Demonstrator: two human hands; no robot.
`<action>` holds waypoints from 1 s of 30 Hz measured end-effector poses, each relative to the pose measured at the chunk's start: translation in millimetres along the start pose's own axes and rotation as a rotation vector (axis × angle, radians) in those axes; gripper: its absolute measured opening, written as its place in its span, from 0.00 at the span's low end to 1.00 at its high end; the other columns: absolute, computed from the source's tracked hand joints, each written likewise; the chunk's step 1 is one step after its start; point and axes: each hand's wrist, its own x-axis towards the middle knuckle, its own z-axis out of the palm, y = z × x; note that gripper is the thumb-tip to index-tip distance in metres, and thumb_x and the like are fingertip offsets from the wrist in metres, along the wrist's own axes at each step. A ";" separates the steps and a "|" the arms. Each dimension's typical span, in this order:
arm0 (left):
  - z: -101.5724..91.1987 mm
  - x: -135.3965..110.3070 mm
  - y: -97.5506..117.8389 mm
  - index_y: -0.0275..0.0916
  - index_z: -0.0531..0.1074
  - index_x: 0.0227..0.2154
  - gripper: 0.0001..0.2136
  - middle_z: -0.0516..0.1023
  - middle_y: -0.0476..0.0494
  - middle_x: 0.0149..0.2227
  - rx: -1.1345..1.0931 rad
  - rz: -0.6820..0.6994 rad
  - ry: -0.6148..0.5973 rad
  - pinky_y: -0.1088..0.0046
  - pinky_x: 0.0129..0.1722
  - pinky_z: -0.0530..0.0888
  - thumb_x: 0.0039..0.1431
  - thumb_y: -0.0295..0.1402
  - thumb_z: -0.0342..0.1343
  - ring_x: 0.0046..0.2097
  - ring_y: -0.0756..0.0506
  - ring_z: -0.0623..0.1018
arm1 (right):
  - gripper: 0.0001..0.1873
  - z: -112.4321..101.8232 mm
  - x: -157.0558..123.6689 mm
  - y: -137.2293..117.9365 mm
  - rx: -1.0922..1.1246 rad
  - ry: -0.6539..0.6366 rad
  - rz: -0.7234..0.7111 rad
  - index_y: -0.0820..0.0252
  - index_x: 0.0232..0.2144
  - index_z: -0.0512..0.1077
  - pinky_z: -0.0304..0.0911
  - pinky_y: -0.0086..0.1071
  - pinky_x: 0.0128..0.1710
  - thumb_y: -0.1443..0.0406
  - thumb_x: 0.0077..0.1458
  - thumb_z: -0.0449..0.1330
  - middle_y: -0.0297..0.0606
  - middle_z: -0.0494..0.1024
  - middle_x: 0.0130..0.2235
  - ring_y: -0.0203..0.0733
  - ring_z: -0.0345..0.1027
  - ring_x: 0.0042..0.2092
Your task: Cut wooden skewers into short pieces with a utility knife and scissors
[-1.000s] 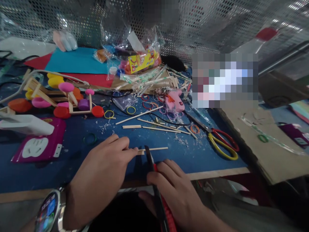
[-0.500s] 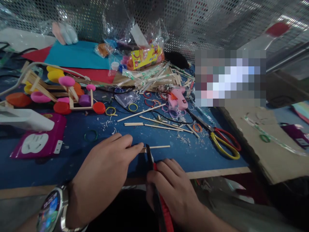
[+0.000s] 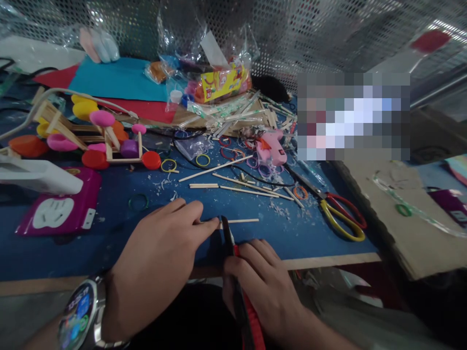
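On the near middle of the bench (image 3: 299,238), the left hand (image 3: 166,250) holds down a thin wooden stick (image 3: 245,221) while the right hand (image 3: 260,274) clasps a utility knife (image 3: 240,302), blade across it, apparently cutting, which likely calls for steady pressure next.

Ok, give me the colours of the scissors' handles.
One red handle and one yellow handle, best seen in the head view.

Red knife (image 3: 240,299) across pale stick (image 3: 243,221)
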 end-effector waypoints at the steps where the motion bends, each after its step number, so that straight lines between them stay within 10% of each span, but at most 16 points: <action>1: 0.3 0.0 -0.2 0.42 0.75 0.56 0.21 0.75 0.45 0.38 -0.005 -0.002 0.003 0.54 0.44 0.75 0.61 0.22 0.53 0.41 0.40 0.73 | 0.08 0.2 -0.4 0.1 0.000 0.000 0.003 0.58 0.33 0.67 0.51 0.38 0.32 0.75 0.62 0.54 0.34 0.64 0.30 0.42 0.57 0.33; 30: 0.4 0.2 0.8 0.42 0.77 0.51 0.18 0.74 0.45 0.38 0.003 0.001 0.009 0.59 0.44 0.72 0.64 0.24 0.49 0.41 0.41 0.73 | 0.09 -2.9 7.7 -5.2 -0.058 0.020 0.014 0.56 0.31 0.65 0.55 0.35 0.33 0.74 0.58 0.55 0.32 0.65 0.28 0.41 0.60 0.31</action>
